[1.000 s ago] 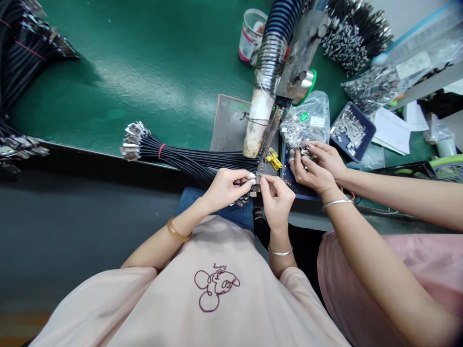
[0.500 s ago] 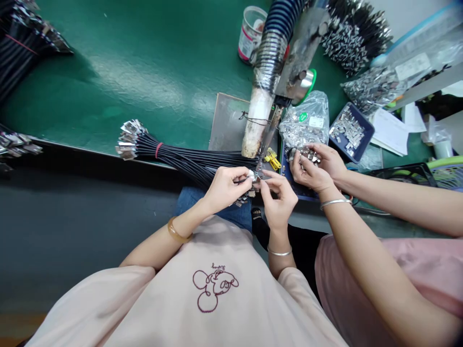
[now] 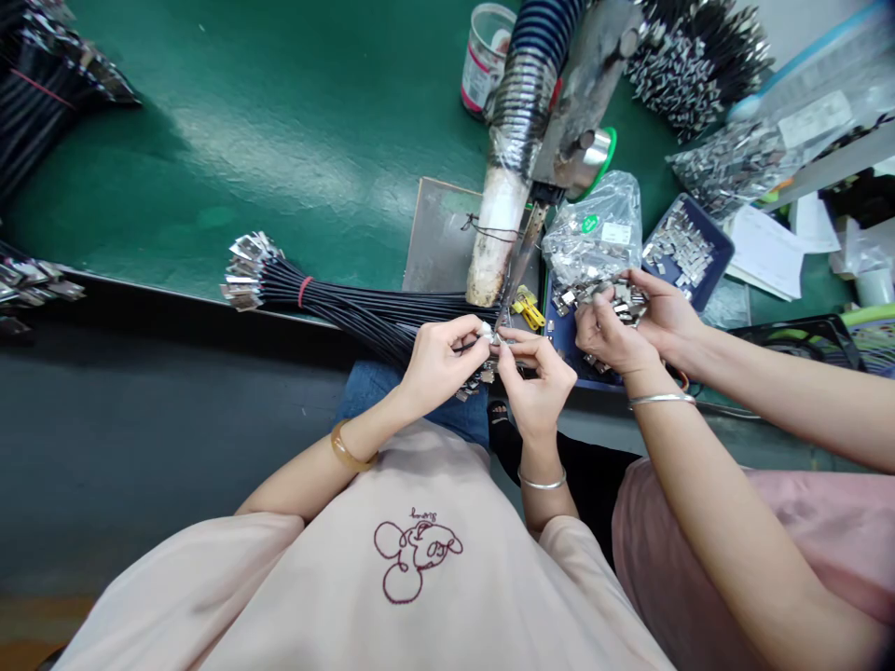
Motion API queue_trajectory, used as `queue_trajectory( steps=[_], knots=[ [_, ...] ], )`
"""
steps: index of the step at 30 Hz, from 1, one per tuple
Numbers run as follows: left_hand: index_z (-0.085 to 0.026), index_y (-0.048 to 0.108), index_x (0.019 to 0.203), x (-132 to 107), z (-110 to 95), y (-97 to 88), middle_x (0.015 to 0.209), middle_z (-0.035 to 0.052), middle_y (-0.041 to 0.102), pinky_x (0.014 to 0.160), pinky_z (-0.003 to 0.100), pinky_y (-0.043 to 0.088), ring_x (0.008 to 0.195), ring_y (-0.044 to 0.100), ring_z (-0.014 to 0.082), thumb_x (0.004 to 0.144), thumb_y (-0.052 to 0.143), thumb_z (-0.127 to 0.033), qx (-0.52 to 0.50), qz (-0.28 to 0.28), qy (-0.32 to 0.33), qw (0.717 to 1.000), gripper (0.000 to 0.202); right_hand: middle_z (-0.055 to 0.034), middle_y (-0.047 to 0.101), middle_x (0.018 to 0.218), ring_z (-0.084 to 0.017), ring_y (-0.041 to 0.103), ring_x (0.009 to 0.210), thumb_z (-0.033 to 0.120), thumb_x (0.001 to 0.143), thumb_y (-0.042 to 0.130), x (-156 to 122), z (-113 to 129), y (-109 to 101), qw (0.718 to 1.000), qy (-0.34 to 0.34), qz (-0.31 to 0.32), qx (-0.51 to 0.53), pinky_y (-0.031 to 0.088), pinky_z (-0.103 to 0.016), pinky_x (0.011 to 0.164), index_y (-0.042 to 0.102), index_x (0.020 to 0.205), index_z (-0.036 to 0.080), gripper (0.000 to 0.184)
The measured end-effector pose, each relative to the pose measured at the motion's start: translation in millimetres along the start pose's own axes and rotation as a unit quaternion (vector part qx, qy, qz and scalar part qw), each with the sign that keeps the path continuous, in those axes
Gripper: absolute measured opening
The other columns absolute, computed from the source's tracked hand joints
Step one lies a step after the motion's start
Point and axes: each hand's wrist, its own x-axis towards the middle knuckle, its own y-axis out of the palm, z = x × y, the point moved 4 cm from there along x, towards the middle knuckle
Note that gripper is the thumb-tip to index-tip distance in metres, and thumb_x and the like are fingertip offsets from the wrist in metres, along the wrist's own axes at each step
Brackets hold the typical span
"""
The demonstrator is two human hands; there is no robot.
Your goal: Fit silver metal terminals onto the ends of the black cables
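Metal connector: between both hands, just below the table's front edge.
Left hand: fingers pinching the connector's left side.
Right hand: thumb and index finger pinching its right side.
Black cable bundle: across the table edge, tied by a red band.
Ribbed hose: angled down above the bundle.
Co-worker's hands: holding metal pieces over a blue tray.

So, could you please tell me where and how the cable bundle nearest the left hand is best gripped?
I'd grip the bundle at its red band, from above: it is gathered tightly there, whereas the metal tips fan out at one end, and the left hand and hose crowd the other.
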Motion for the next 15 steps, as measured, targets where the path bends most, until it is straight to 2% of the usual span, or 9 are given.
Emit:
queue_trajectory(
  steps=[7,15],
  knots=[
    [-0.014,0.064,0.076,1.3,0.3,0.6,0.061,-0.0033,0.055,0.055,0.02,0.038,0.054,0.043,0.0071,0.084,0.059,-0.02,0.001,-0.022,-0.01,1.0,0.011,-0.0009,0.078,0.096,-0.015,0.075,0.086,0.02,0.087,0.067,5.3,1.6,1.2,1.0,0.007,0.002,0.0,0.065,-0.028,0.075,0.067,0.082,0.023,0.006],
    [-0.015,0.063,0.074,3.8,-2.5,-0.6,0.061,-0.003,0.056,0.056,0.02,0.039,0.055,0.046,0.0077,0.083,0.06,-0.021,-0.023,-0.015,-0.024,0.999,0.012,-0.0002,0.077,0.093,-0.013,0.074,0.08,0.019,0.086,0.066,10.3,6.6,0.1,0.999,0.03,0.017,0.009,0.065,-0.026,0.071,0.066,0.079,0.022,0.008]
  ],
)
